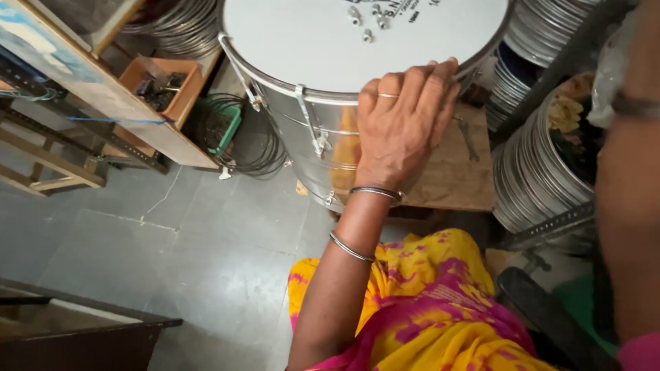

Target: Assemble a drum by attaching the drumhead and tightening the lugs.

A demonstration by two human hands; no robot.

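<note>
A big metal drum (302, 117) with a shiny shell and a white head (309, 41) stands on a wooden board (454, 178) in front of me. My left hand (402, 120), with a ring and bangles, curls over the drum's near rim and grips it. Several small metal bolts (368, 20) lie loose on the white head. Metal tension rods (309, 120) run down the shell. My right forearm (629, 206) rises along the right edge of the view. Only a sliver of my right hand (650, 41) shows, and what it holds is hidden.
Stacks of metal hoops (536, 178) fill angle-iron racks on the right. On the left a wooden shelf holds an orange tray (161, 86) of hardware, with a green crate (223, 124) and wire rings on the grey tiled floor (172, 240). A dark bench edge (82, 323) is at lower left.
</note>
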